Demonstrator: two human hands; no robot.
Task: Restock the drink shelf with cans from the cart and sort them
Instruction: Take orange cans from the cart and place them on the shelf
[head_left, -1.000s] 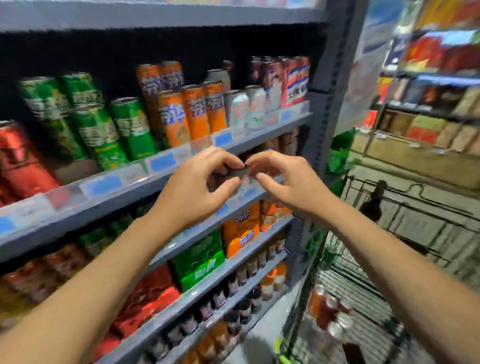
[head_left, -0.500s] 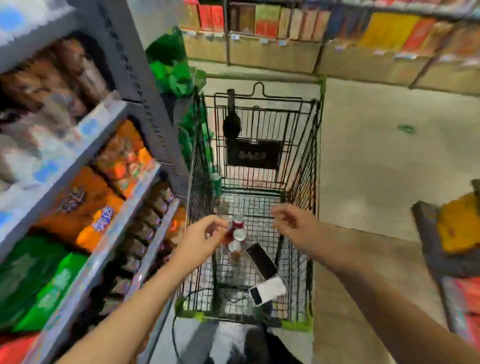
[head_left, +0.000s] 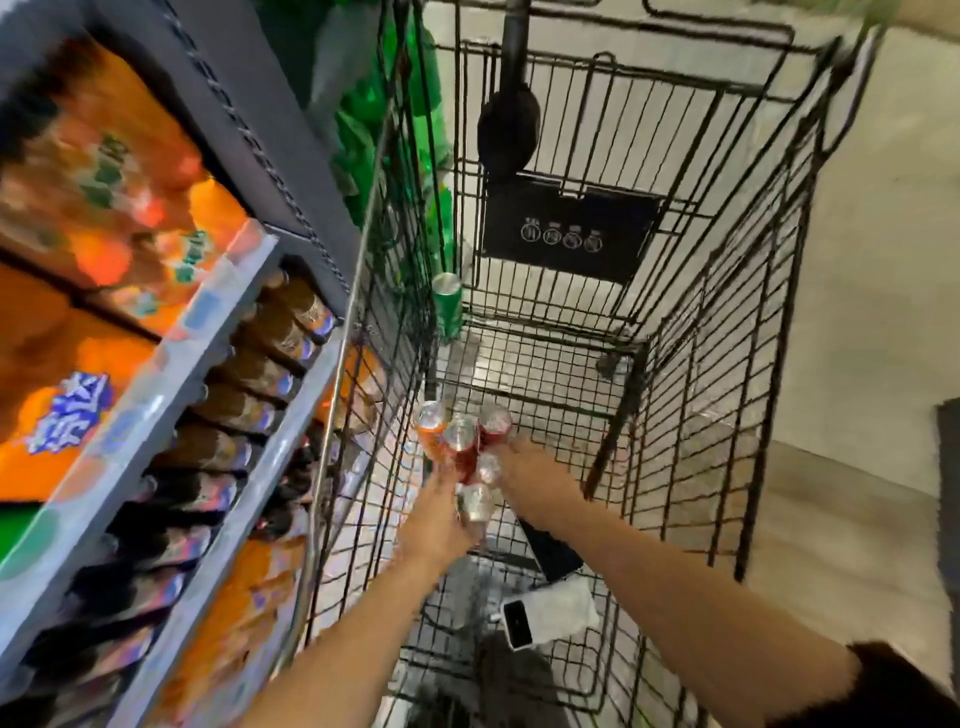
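Several cans stand clustered on the floor of the black wire cart (head_left: 691, 291): an orange can (head_left: 432, 434), two red cans (head_left: 461, 444) and two more showing only silver tops. My left hand (head_left: 439, 525) reaches into the cart and its fingers curl round the nearest silver-topped can (head_left: 475, 503). Coming in from the right, my right hand (head_left: 532, 480) has its fingertips against the other silver-topped can (head_left: 488, 467) and the red cans; blur hides its grip. A single green can (head_left: 447, 306) stands apart at the cart's far left corner.
The grey drink shelf (head_left: 156, 415) runs along the left, stocked with orange packs and dark bottles, close against the cart's side. A white phone (head_left: 517, 623), a white cloth and a dark flat object lie on the cart floor near me. Green bags hang beyond the cart.
My view swung from the shelf down into the cart. Both hands left the shelf, dropped into the cart and reached the can cluster.
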